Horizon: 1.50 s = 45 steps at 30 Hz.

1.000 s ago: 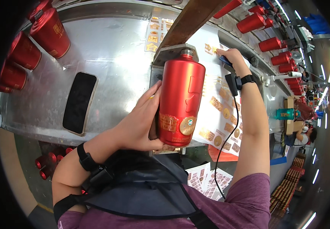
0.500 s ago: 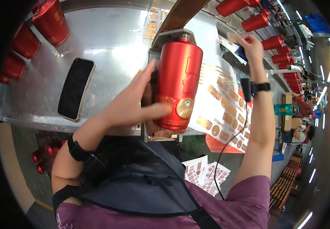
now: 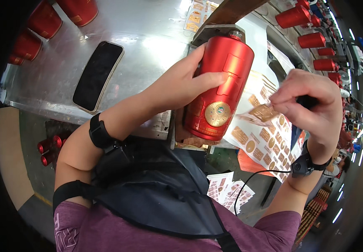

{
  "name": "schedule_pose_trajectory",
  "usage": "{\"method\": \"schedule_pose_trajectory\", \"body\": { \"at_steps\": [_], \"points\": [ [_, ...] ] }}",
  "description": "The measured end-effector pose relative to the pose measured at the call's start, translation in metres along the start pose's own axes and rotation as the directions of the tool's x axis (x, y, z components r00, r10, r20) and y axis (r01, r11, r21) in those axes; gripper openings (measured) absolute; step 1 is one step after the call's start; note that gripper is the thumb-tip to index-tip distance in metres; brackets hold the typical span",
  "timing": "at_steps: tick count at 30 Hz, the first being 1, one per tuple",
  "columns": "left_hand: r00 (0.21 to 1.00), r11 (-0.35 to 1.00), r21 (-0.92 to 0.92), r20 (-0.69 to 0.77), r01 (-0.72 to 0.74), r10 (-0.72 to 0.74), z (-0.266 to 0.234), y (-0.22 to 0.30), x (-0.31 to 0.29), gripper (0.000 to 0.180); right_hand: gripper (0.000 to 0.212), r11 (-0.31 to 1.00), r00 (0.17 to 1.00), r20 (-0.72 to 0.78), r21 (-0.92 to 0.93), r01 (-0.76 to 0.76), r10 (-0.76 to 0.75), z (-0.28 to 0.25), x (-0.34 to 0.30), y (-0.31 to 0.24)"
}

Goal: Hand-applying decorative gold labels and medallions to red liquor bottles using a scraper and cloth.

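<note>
A red bottle [image 3: 232, 90] with a clear neck lies in front of me, its neck end pointing away. A round gold seal [image 3: 218, 114] sits near its base. My left hand [image 3: 185, 84] wraps the bottle's left side, thumb across its front; its other fingers are partly hidden behind. To the right of the bottle, my right hand [image 3: 309, 98] pinches a small clear-edged gold label [image 3: 263, 112], somewhat blurred. That label hangs above printed sheets of gold stickers [image 3: 250, 140].
A phone [image 3: 98, 76] lies left on the metal table [image 3: 141, 71]. More red bottles [image 3: 42, 19] stand at the far left, others [image 3: 311, 40] at the far right. A metal bracket [image 3: 208, 31] touches the bottle's neck area. Loose printed sheets [image 3: 221, 187] lie below the table edge.
My right hand has come back from the far right toward the bottle, with the gold label in its fingers. My left hand has moved up the bottle and closed round its side.
</note>
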<state>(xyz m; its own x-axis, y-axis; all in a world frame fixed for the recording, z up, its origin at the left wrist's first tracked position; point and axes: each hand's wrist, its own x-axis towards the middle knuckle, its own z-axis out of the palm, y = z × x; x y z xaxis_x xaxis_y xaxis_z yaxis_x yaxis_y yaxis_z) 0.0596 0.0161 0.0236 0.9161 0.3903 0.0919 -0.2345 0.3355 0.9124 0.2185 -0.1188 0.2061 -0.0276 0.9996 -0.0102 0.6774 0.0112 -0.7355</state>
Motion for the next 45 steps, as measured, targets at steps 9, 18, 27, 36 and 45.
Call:
{"method": "schedule_pose_trajectory", "body": {
  "at_steps": [9,18,27,36,45],
  "points": [
    [0.976,0.896,0.442,-0.21,0.048,0.051,0.004,0.015,0.001,0.118,0.011,0.995,1.0,-0.018,-0.097,-0.004,0.002,0.02,0.046,0.048],
    [0.989,0.837,0.544,-0.087,-0.051,0.117,-0.002,0.007,0.001,0.105,0.011,0.989,0.997,-0.083,-0.147,-0.005,-0.007,0.027,0.052,0.057],
    [0.994,0.852,0.52,-0.046,-0.059,0.098,-0.004,0.01,-0.002,0.108,0.013,0.995,0.993,-0.099,-0.066,-0.075,0.069,0.028,0.053,0.057],
    [1.0,0.909,0.416,-0.008,-0.012,0.017,-0.009,0.011,-0.003,0.113,0.013,0.999,0.994,-0.095,-0.009,-0.048,0.047,0.028,0.054,0.062],
    [1.0,0.928,0.373,-0.004,0.018,-0.018,-0.008,0.011,-0.004,0.111,0.013,0.999,0.996,-0.084,-0.023,-0.042,0.04,0.026,0.054,0.062]
  ]
}}
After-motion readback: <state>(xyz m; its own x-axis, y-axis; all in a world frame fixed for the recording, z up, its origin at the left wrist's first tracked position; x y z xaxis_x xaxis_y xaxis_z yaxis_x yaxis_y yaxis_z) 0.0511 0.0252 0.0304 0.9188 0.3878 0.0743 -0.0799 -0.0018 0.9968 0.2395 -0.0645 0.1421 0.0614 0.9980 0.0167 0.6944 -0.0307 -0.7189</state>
